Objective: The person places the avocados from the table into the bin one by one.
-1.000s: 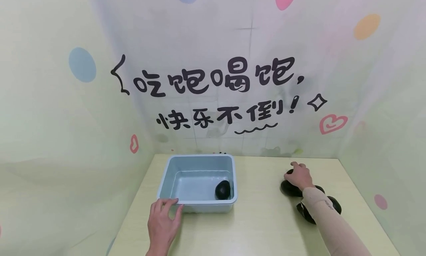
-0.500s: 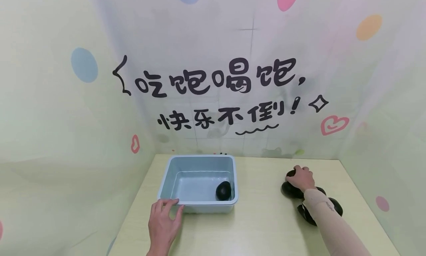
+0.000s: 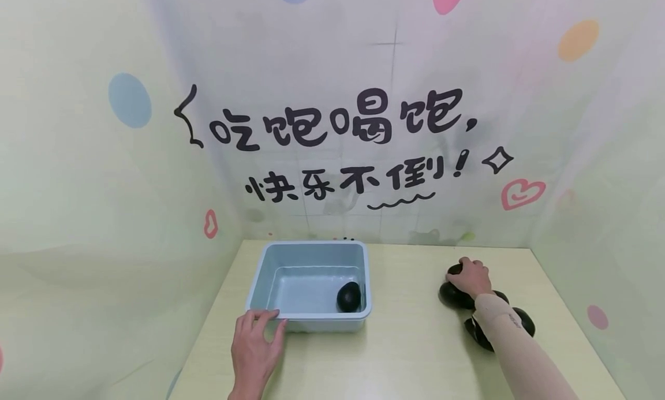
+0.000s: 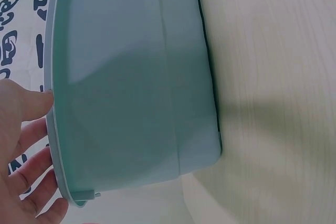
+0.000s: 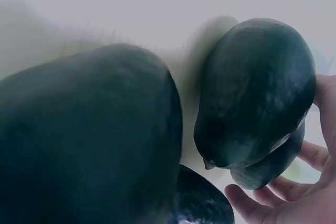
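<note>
A light blue plastic bin (image 3: 306, 325) stands on the table, one dark green avocado (image 3: 348, 296) inside at its right. My left hand (image 3: 254, 351) holds the bin's front rim near the left corner; the left wrist view has thumb and fingertips at that rim (image 4: 52, 66). Over on the right, my right hand (image 3: 471, 277) has thumb and fingers around the farthest avocado (image 3: 454, 269) of a group. From the right wrist, that avocado (image 5: 270, 169) is partly hidden behind a nearer one (image 5: 257, 87). Sleeve and hand cover parts of the group in the head view.
More avocados lie close by: one (image 3: 454, 297) just in front of the right hand, others (image 3: 478, 334) beside the sleeve (image 3: 514, 336). The pale wooden table (image 3: 405, 354) ends at printed cloth walls (image 3: 332, 221) at the back and both sides.
My right hand has shifted very slightly and its fingers have closed in around the farthest avocado. The left hand and the bin stay as they were.
</note>
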Demonstrator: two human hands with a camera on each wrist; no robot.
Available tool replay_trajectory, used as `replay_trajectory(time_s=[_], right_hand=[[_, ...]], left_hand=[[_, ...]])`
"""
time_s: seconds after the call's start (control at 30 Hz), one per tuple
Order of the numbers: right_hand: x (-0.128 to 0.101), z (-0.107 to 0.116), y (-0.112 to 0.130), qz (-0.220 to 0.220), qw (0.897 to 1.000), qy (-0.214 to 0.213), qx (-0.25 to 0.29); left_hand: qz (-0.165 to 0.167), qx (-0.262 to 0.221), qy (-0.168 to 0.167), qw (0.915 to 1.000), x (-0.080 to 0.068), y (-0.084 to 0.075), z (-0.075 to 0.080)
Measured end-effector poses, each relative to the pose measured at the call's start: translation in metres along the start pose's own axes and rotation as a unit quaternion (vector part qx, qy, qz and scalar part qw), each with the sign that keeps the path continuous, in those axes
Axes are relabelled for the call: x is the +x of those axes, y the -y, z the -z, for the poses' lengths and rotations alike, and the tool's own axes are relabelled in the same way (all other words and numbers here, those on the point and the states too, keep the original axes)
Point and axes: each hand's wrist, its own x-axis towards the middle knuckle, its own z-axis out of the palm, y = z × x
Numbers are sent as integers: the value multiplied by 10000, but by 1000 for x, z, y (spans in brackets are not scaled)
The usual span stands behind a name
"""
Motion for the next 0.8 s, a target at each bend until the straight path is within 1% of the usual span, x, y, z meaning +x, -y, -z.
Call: replay_trajectory(time_s=[0.27,0.57,0.8], right_hand=[[3,0,-2,21,10000,-35,20],[5,0,0,135,9998,-162,-47],[4,1,0,227,9996,-161,-24]], left_hand=[[-3,25,-14,10000,0,0,0],[33,47,4,10000,-1,0,0],[4,59,23,10000,0,0,0]])
